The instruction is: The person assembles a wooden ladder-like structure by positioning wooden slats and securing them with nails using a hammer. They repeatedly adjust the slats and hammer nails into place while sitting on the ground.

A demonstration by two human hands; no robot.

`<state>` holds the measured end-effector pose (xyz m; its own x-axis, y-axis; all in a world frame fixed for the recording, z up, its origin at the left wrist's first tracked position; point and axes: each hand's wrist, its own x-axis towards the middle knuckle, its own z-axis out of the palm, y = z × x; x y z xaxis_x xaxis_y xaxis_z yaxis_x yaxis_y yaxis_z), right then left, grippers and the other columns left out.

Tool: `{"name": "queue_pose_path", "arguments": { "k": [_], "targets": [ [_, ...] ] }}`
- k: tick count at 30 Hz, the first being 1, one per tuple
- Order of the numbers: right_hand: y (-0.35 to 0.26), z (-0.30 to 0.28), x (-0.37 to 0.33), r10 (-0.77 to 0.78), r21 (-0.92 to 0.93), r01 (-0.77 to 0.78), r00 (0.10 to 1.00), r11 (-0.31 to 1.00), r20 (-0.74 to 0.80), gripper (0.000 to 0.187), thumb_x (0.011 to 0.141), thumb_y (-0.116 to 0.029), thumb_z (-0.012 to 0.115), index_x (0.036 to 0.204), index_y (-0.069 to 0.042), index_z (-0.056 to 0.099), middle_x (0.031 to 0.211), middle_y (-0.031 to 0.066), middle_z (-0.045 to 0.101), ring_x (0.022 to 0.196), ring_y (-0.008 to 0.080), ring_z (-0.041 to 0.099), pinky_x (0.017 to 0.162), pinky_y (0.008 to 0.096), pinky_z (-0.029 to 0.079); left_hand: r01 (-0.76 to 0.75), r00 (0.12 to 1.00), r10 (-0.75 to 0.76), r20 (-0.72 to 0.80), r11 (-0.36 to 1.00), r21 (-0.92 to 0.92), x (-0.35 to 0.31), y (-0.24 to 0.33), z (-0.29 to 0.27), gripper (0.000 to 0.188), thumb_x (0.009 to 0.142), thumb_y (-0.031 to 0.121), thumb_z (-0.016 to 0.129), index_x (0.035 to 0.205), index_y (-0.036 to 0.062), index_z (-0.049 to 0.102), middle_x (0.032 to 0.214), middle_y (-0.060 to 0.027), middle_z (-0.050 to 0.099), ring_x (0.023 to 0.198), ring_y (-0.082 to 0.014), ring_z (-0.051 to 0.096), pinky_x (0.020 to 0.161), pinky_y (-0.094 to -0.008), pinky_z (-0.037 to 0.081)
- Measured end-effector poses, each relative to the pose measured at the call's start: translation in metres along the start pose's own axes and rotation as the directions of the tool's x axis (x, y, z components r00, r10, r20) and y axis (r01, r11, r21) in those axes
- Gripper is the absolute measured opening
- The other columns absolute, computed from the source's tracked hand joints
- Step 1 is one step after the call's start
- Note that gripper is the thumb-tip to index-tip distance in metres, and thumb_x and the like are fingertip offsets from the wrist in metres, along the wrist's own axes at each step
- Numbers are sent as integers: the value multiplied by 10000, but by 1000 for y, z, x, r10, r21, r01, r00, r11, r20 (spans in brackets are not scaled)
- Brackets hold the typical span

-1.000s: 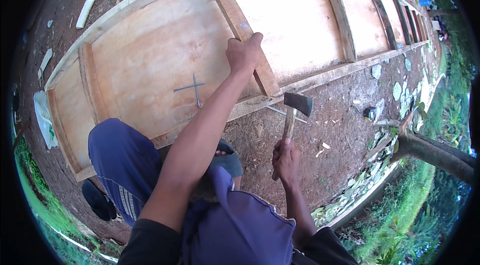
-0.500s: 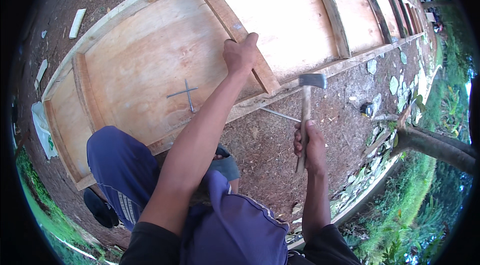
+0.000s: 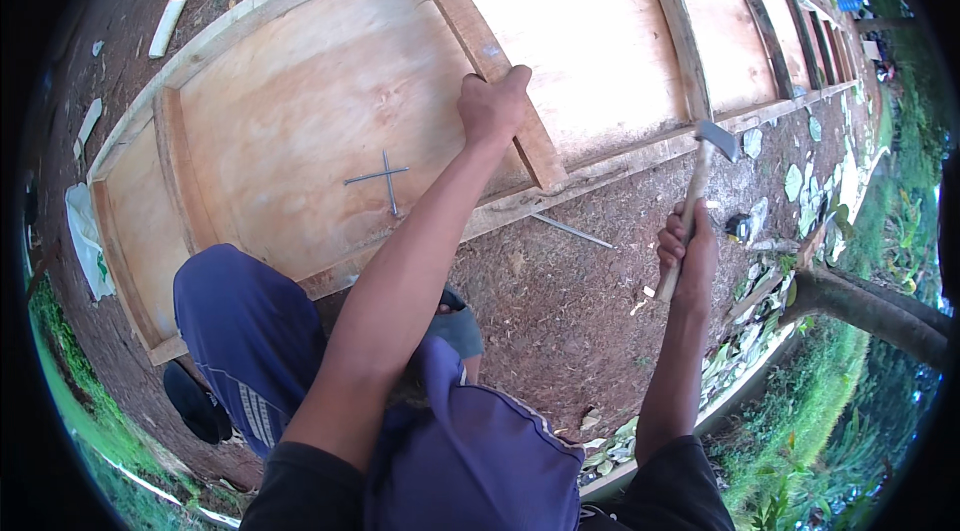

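Observation:
My left hand (image 3: 493,109) is closed around a wooden crosspiece (image 3: 455,6) that spans a long plywood panel framed with timber (image 3: 300,61). The crosspiece's near end rests at the frame's near rail (image 3: 600,167). Out to the right, over the bare soil, my right hand (image 3: 690,249) grips the wooden handle of a hammer (image 3: 716,143). Its dark metal head is raised near the frame's near rail, apart from the crosspiece. Two long nails (image 3: 388,174) lie crossed on the plywood, left of my left forearm.
More crosspieces (image 3: 678,31) divide the panel toward the far right. A thin metal strip (image 3: 573,230) lies on the soil by the rail. At the right are a tape measure (image 3: 738,227), scattered leaves and a tree trunk (image 3: 860,306). My knee (image 3: 245,321) is by the panel's near edge.
My right hand has swung the hammer to the right and slightly up, away from the crosspiece. My left hand keeps its hold on the crosspiece. The whole view has shifted slightly.

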<state>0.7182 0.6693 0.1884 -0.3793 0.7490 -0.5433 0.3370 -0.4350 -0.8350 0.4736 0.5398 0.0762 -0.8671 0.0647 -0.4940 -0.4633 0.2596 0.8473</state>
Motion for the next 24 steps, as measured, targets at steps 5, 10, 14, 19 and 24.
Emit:
{"name": "queue_pose_path", "arguments": {
  "k": [5,10,14,19,24],
  "targets": [
    [49,41,-34,473,-400,-352,842,846,260,338,1094,-322,360,940,-57,503,650,-37,447,472,75,378,393,257,367,-8,999,7,35,999,45,-2,14,-11,664,741,407,711,1052,-167,592,1038,-293,677,992,-358,670,898,-407,512],
    [-12,5,-10,194,-365,-108,958,925,209,391,1102,-351,363,959,-42,556,626,-42,455,439,41,372,342,208,341,-10,999,6,48,997,82,-7,10,-18,706,730,442,705,1062,-172,595,1038,-290,682,993,-359,675,891,-421,513],
    [-82,-107,77,-259,470,279,960,837,-109,291,1099,-263,400,989,-11,492,672,5,469,489,60,430,380,172,426,21,995,-27,93,998,66,-8,11,-17,705,728,438,704,1070,-169,592,1034,-289,682,988,-352,675,884,-416,518],
    [-24,-58,66,-152,238,308,848,921,-508,277,1100,-241,337,923,-74,470,703,15,471,566,112,466,527,270,501,51,987,-61,146,996,70,-10,11,-19,678,750,384,723,1087,-175,540,1034,-307,667,962,-372,684,878,-410,540],
    [32,13,-35,424,-311,-328,845,892,325,327,1095,-321,411,928,-60,517,627,-25,444,438,57,387,338,219,345,11,994,-17,104,998,56,1,-5,-33,689,731,397,730,1065,-182,563,1024,-311,673,960,-368,688,874,-410,543]
  ]
}}
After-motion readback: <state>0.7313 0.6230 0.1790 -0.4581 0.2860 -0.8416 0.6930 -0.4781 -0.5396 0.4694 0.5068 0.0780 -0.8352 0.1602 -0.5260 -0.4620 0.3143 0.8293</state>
